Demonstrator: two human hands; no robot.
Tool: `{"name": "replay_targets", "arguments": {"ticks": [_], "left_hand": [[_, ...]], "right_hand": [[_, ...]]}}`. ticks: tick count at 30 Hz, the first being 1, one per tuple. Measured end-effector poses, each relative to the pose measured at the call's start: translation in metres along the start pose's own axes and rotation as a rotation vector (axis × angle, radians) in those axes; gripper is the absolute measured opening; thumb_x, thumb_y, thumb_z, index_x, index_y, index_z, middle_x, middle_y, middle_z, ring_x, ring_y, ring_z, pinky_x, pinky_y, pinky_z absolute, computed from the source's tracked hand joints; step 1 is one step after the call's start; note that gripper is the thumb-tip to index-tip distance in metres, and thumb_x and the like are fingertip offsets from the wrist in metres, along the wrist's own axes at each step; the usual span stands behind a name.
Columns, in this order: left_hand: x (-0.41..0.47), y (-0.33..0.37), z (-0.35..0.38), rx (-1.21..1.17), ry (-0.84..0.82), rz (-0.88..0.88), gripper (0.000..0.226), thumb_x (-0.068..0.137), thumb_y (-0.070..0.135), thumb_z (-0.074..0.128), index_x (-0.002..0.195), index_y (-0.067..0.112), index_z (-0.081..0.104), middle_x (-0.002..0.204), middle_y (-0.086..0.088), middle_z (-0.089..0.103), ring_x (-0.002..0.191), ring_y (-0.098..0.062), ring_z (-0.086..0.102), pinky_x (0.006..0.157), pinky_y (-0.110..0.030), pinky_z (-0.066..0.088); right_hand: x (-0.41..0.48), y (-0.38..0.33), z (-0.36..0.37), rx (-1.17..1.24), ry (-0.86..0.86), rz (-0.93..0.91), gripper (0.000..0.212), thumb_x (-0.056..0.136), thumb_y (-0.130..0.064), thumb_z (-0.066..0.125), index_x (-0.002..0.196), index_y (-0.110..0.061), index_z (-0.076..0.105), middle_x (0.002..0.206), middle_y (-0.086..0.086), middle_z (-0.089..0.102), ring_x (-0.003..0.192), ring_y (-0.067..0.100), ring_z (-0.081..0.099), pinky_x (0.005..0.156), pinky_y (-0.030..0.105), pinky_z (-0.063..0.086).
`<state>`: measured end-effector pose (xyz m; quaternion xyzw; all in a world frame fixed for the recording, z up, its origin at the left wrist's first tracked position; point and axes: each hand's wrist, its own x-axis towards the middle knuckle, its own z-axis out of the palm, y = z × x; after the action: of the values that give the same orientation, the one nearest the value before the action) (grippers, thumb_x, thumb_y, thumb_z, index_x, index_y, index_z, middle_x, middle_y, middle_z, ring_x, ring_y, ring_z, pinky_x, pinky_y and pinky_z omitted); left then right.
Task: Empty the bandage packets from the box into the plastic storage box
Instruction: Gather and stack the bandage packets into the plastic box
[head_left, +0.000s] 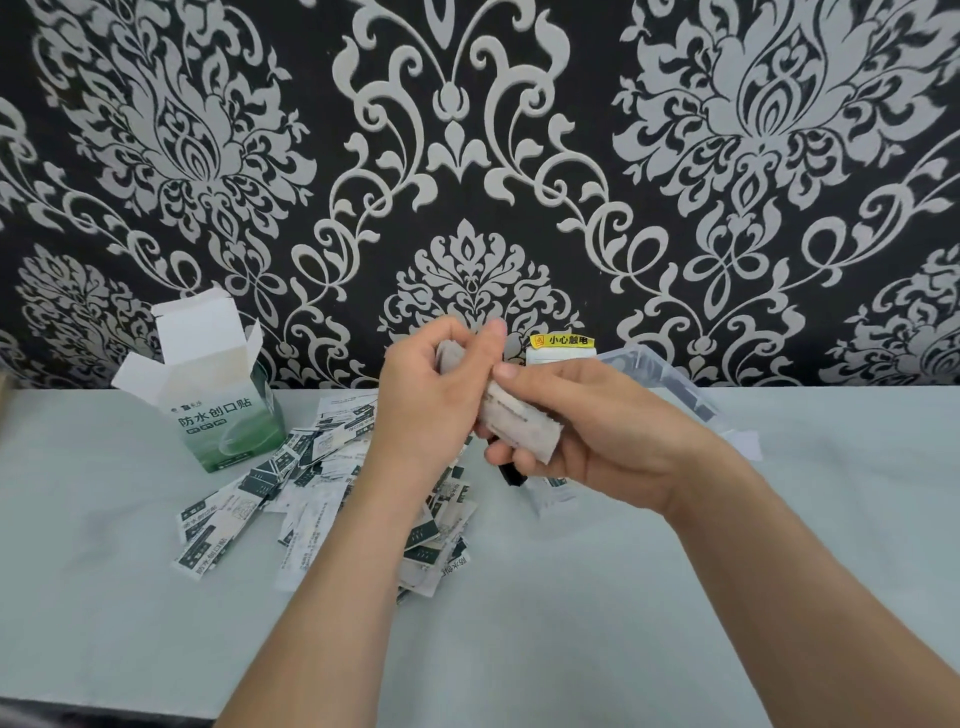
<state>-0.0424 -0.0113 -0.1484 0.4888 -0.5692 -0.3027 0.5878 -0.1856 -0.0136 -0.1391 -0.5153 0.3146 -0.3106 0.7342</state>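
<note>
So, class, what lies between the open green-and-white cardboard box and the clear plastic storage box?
Head view: scattered white-and-green paper bandage packets; above them, left hand and right hand hold a bundle.

The box (218, 395) stood at the left on the table (779, 571), near the wall (467, 156). The bandage packets (311, 499) lay spread on the table before it and to its right. The plastic storage box (660, 374) lay further right.

Storage box (667, 378) half behind right hand (597, 431)
</note>
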Motion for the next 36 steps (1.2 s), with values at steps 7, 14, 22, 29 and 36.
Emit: {"name": "replay_targets", "arguments": {"ticks": [7,14,22,29,36], "left_hand": [[0.001,-0.003,0.012,0.131,-0.054,0.059,0.039,0.095,0.041,0.04,0.07,0.016,0.055,0.06,0.012,0.048,0.059,-0.007,0.045,0.06,-0.028,0.039],[-0.006,0.013,0.001,-0.009,-0.295,0.059,0.052,0.083,0.059,0.061,0.13,0.044,0.045,0.132,0.022,0.045,0.121,0.011,0.044,0.085,-0.012,0.047],[-0.019,0.011,0.018,0.476,-0.374,0.197,0.096,0.064,0.032,0.085,0.141,0.047,0.029,0.141,0.021,0.022,0.133,0.004,0.027,0.099,-0.013,0.033],[-0.019,0.009,0.019,0.441,-0.269,0.221,0.067,0.057,0.039,0.079,0.115,0.043,0.046,0.118,0.017,0.031,0.118,-0.014,0.044,0.089,-0.027,0.047],[-0.012,0.018,0.003,0.289,-0.347,0.088,0.056,0.076,0.022,0.081,0.115,0.047,0.049,0.108,0.021,0.052,0.102,-0.001,0.052,0.089,-0.015,0.042]], "right_hand": [[-0.007,-0.001,-0.005,0.008,-0.078,0.023,0.032,0.074,-0.026,0.069,0.096,-0.004,0.062,0.078,0.01,0.069,0.073,0.022,0.071,0.056,0.021,0.053],[-0.006,-0.003,-0.021,0.078,0.005,-0.06,0.03,0.077,-0.023,0.07,0.097,-0.002,0.066,0.089,0.016,0.07,0.081,0.025,0.066,0.078,0.03,0.055],[-0.009,-0.004,-0.024,0.017,-0.002,-0.073,0.031,0.08,-0.025,0.071,0.1,-0.005,0.059,0.075,0.007,0.063,0.066,0.016,0.059,0.055,0.025,0.05],[-0.011,-0.002,-0.03,-0.002,-0.113,-0.058,0.035,0.076,-0.029,0.08,0.094,-0.006,0.061,0.092,0.014,0.055,0.084,0.022,0.052,0.074,0.029,0.049],[-0.02,-0.013,-0.041,-0.03,0.042,-0.082,0.009,0.078,-0.021,0.069,0.076,-0.015,0.061,0.082,0.015,0.072,0.062,0.015,0.064,0.057,0.02,0.044]]}}
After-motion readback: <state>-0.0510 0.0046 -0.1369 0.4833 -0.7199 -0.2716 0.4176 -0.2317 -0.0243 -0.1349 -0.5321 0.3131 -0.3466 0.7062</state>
